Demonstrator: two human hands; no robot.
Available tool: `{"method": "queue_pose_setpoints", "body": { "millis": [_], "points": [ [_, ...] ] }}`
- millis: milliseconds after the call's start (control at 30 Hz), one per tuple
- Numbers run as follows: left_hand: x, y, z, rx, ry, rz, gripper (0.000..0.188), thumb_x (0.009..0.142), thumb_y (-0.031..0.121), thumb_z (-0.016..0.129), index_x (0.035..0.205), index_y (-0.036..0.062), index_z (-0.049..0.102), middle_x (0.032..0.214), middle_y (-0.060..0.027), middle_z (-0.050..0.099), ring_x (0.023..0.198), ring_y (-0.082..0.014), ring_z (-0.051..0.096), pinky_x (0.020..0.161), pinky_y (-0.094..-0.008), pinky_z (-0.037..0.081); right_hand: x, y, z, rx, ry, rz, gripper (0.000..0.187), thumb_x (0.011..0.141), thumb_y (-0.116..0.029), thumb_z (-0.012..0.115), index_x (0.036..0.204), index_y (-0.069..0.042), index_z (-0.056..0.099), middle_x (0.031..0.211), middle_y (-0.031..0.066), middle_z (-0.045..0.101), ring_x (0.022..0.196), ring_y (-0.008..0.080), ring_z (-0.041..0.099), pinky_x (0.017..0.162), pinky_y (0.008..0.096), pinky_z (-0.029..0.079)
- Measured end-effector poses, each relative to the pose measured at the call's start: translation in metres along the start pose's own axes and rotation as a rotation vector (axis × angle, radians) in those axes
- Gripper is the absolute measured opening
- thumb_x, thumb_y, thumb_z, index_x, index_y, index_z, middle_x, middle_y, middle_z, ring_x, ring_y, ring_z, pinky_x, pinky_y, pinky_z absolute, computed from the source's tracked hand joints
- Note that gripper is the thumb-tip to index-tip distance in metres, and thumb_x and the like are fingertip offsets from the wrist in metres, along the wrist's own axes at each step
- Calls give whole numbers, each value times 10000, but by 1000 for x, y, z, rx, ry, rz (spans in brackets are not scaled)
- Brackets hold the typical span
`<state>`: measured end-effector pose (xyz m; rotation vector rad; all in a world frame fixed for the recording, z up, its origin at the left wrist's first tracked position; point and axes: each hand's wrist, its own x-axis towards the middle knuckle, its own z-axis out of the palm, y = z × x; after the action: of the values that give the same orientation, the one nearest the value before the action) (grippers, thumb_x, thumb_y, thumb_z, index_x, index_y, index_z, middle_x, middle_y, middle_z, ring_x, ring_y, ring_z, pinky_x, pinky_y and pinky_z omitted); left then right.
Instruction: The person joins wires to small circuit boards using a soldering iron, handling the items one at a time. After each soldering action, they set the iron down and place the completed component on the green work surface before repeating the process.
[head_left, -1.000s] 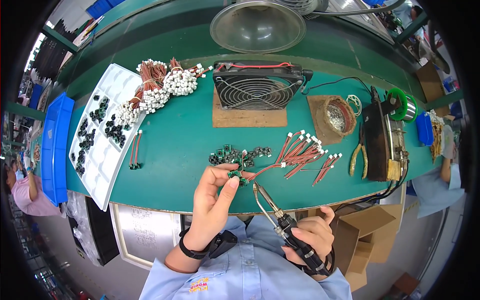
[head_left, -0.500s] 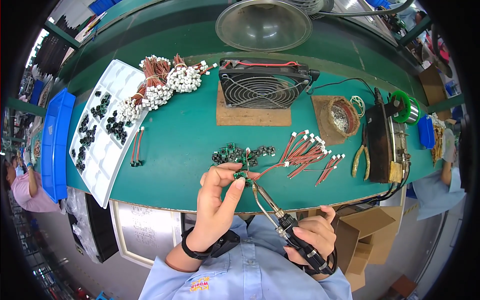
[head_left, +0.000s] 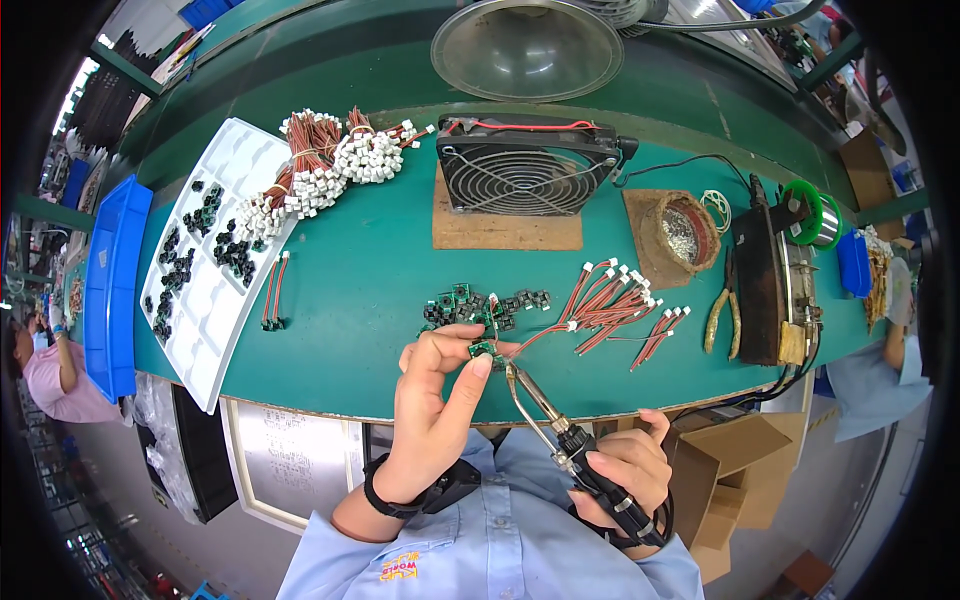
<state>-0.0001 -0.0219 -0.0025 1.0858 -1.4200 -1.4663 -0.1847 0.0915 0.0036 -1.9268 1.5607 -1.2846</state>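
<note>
Between the thumb and fingers of my left hand is a small green circuit board, held above the near edge of the bench. My right hand grips a black soldering iron with a thin metal feed tube alongside its barrel. The iron's tip is at the board's right side, close to a red-and-white wire; whether they touch is too small to tell. Just beyond my left fingers lies a cluster of small black-and-green boards. Right of it are loose wires with white connectors.
A black fan stands at the back under a metal lamp shade. To the right are a solder-scrap bowl, pliers, a soldering station and a solder spool. Leftward are a white tray, wire bundles and a blue bin.
The iron's tip has shifted very slightly away from the board. My left hand and the board have hardly moved.
</note>
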Motion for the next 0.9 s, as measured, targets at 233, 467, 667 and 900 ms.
{"method": "queue_pose_setpoints", "body": {
  "millis": [233,467,667,900],
  "points": [
    [0,1,-1,3,-11,15,71,923,64,480,973,30,443,1102,-128,576,1004,-198,571,918,-329,374,-2,-2,-1,-4,-21,6,336,675,-270,727,941,-97,617,678,50,612,624,196,587,956,450,306],
    [0,4,3,-44,27,-13,82,930,112,492,945,43,452,1020,-103,663,982,-116,539,967,-320,256,-4,-3,-4,-5,-28,-1,351,667,-275,734,945,-95,617,676,48,609,618,193,583,946,450,308],
    [0,7,3,-172,2,-42,64,933,89,473,949,36,441,1068,-152,600,992,-195,585,901,-319,399,-7,0,-8,26,11,-15,353,696,-302,718,947,-78,612,671,53,596,633,190,582,948,460,302],
    [-3,28,0,-391,-45,-148,66,927,91,477,932,39,437,1086,-161,573,989,-217,598,882,-321,435,-7,29,-17,-99,450,165,387,794,-181,645,1133,-29,535,1021,87,544,936,152,523,940,416,346]
  ]
}}
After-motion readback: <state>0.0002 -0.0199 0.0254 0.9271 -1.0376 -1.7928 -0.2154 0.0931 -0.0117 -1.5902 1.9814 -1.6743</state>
